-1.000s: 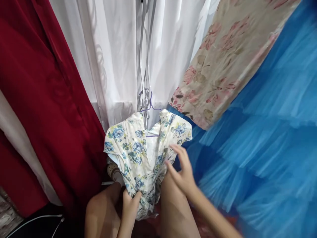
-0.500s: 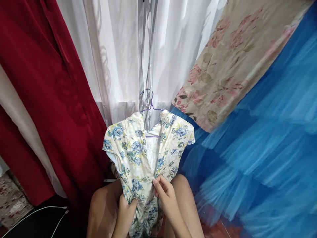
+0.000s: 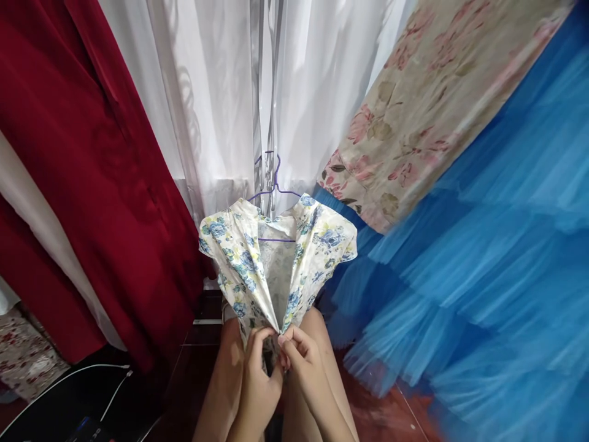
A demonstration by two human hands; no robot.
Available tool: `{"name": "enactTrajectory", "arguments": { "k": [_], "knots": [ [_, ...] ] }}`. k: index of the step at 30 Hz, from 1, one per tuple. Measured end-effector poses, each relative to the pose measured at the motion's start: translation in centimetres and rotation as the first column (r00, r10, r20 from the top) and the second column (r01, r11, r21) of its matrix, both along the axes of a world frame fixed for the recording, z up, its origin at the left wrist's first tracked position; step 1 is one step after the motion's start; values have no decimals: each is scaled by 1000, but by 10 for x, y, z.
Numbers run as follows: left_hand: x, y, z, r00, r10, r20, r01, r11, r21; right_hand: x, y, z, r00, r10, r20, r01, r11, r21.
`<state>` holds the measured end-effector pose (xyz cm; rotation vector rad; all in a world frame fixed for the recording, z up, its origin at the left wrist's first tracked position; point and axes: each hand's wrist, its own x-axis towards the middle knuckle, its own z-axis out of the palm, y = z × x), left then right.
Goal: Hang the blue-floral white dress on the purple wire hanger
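A white dress with blue flowers (image 3: pixel 243 252) hangs in front of me on a purple wire hanger (image 3: pixel 277 190). Its V-shaped front stands apart, showing the inside of the back and the hanger's lower bar. My left hand (image 3: pixel 262 365) is closed on the left front edge of the dress. Beside it, nearly touching, my right hand (image 3: pixel 301 359) pinches the right front edge where both edges meet. The lower part of the dress is mostly hidden behind my hands, between my bare knees.
White curtains (image 3: pixel 211 92) hang behind the hanger. At left is a dark red cloth (image 3: pixel 124 215); at right, a beige floral cloth (image 3: pixel 386 135) and a blue tiered tulle skirt (image 3: pixel 460 276). A white cable (image 3: pixel 69 374) lies over something black at lower left.
My left hand has moved up and right from the dress's side to the front edge, next to my right hand. The neckline is now pulled taut and spread wider.
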<state>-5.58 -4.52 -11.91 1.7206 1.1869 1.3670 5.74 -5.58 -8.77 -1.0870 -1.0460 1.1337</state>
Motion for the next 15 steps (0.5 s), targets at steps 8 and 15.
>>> {"name": "enactTrajectory", "arguments": {
  "k": [8,15],
  "knots": [
    [6,14,-1,998,33,-62,-29,998,62,-8,-1,0,1000,-8,-26,8,1000,-19],
    [-7,21,1,979,-83,-184,105,988,111,13,10,17,1000,25,7,-24,995,-97]
  ]
}}
